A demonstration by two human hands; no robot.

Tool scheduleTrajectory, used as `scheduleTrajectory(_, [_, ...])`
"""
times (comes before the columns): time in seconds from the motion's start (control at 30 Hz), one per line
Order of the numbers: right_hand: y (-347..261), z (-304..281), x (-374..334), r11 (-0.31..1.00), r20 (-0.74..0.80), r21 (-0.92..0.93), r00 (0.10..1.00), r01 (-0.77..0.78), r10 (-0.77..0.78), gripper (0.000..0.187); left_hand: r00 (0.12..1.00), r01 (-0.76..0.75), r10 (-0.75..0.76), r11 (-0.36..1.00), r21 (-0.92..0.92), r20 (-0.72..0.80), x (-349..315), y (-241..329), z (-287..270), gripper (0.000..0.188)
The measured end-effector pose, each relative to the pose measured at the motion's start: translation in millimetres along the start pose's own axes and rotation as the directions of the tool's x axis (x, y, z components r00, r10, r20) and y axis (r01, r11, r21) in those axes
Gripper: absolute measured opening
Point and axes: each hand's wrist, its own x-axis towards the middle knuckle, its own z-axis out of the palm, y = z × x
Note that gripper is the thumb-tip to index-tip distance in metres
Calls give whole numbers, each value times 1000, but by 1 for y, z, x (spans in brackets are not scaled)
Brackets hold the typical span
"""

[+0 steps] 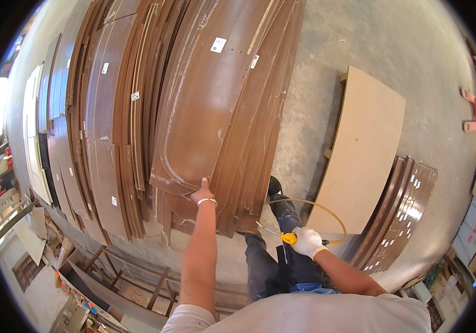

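My bare left hand (203, 194), with a white band at the wrist, grips the near edge of a large brown panel (199, 127). Its thumb lies on top, and the other fingers are mostly hidden at the edge. The panel has a pale dusty line along its rounded border and a white label. In a white glove, my right hand (308, 243) is closed around a yellow air blow gun (289, 238) with a thin metal nozzle pointing left. A yellowish hose (337, 213) loops from it beside my legs.
More brown panels (249, 161) lie under and right of the held one. Long stacks of panels (105, 111) stand to the left. At right are a beige board (362, 144) on supports and a labelled brown stack (401, 216). A metal frame (157, 288) stands at lower left.
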Motion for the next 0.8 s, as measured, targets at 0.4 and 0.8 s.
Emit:
scheduleTrajectory(0.4, [3, -20, 9, 997, -208, 49, 977, 66, -54, 44, 875, 296, -68, 859, -417, 480, 10, -8, -15, 41])
scheduleTrajectory(0.8, [-32, -7, -4, 1000, -308, 1, 951, -9, 9, 40, 865, 316, -60, 838, -445, 499, -56, -141, -2, 26])
